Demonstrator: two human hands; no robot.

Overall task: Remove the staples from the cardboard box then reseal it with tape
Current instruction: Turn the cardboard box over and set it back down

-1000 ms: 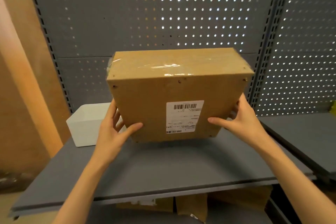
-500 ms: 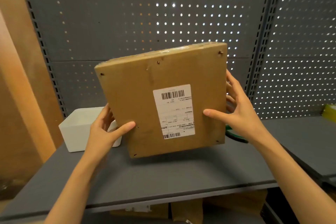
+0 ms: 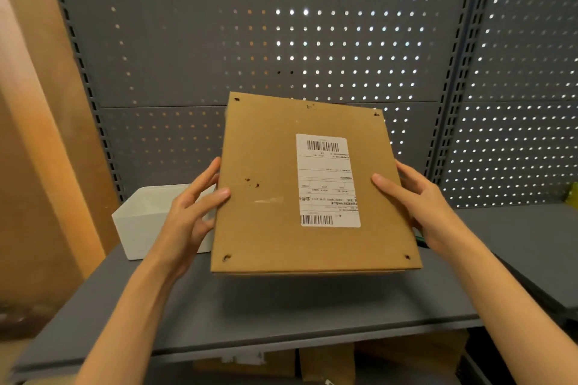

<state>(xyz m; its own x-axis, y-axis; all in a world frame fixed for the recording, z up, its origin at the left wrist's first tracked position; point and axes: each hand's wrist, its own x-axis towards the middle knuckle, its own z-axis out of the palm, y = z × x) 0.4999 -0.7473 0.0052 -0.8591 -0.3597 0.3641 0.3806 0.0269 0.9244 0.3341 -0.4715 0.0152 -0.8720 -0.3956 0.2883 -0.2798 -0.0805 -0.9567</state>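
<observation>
Fingers (image 3: 205, 178) behind cardboard box (image 3: 266, 222) | thumbs front | both hands grip sides

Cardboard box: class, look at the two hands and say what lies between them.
In the head view, only the cardboard box lies between the left hand and the right hand; each grips one side edge, holding it above the shelf.

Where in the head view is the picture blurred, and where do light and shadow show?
Head view: the cardboard box face is sharp, though the label text is too small to read; the left edge is smeared; light shines through the pegboard holes; the box casts a soft shadow on the grey shelf.
</observation>
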